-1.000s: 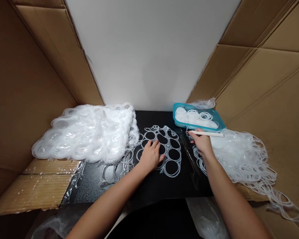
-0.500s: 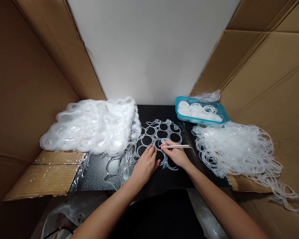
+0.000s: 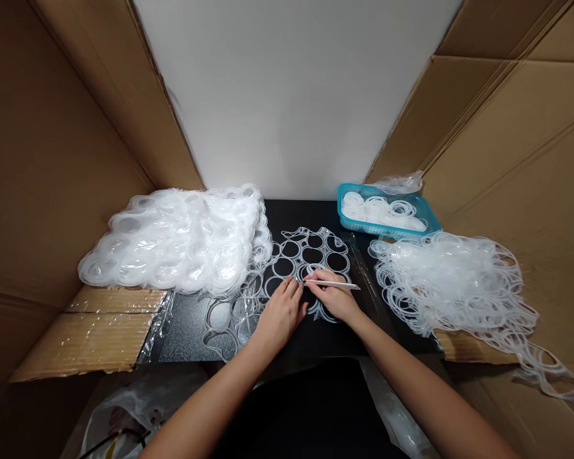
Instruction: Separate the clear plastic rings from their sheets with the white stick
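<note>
A translucent sheet of joined plastic rings (image 3: pixel 312 256) lies on the black tabletop, and the dark surface shows through its round holes. My left hand (image 3: pixel 282 311) rests flat on the sheet, fingers stretched forward, holding nothing. Close beside it, my right hand (image 3: pixel 333 296) pinches a slim white pen-shaped tool (image 3: pixel 337 284). The tool lies nearly level, its rear end pointing right and its tip over one ring near my left fingertips. Whether the tip touches the plastic is too small to tell.
A thick stack of white ring sheets (image 3: pixel 172 245) stands left. At the back right, a blue basket (image 3: pixel 387 229) holds loose white rings. A tangled pile of ring-shaped plastic strips (image 3: pixel 452 284) spills over the table's right edge. Cardboard walls (image 3: pixel 521 172) flank both sides.
My right hand has shifted slightly left with the pen-shaped tool, whose rear end now sits a little lower. My left hand stays on the sheet almost unmoved.
</note>
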### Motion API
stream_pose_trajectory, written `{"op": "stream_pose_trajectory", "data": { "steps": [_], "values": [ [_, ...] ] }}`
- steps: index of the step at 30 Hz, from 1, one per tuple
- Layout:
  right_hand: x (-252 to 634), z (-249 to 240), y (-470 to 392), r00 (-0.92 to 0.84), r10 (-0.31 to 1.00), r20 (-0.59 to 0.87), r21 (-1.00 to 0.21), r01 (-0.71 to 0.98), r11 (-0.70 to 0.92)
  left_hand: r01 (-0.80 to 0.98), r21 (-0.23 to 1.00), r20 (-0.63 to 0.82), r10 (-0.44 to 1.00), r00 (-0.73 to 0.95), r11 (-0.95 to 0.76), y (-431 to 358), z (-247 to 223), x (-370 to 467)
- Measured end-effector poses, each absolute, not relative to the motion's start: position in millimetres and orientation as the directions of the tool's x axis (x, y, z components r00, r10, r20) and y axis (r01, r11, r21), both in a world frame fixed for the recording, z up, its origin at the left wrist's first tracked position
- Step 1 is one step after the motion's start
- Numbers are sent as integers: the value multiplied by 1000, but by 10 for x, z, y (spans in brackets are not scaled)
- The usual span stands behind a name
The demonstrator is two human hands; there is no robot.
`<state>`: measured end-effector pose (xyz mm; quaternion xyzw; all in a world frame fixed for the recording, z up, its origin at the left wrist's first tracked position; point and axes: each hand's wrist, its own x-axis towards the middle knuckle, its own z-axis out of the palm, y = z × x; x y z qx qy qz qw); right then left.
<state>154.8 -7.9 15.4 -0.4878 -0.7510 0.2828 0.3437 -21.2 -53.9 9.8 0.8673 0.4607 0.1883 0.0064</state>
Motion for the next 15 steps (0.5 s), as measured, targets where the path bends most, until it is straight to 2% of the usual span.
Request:
{"op": "stream_pose_trajectory", "data": {
  "steps": [4, 10, 12, 15],
  "values": [
    [1532, 134, -134, -339, 897, 283, -708, 558, 434, 794, 193, 322, 801, 504, -577, -532, 109, -192],
    [1518, 81, -167, -498, 798, 338, -434, 670, 602, 798, 172, 308, 801, 513, -578, -526, 118, -188],
    [1673, 112, -31, -418, 820, 392, -393, 730, 560, 802, 178, 320, 804, 501, -570, -537, 100, -199],
    [2073, 222, 267, -103, 851, 515, -415, 839, 352, 805, 206, 331, 814, 478, -557, -549, 78, -200]
  ]
}}
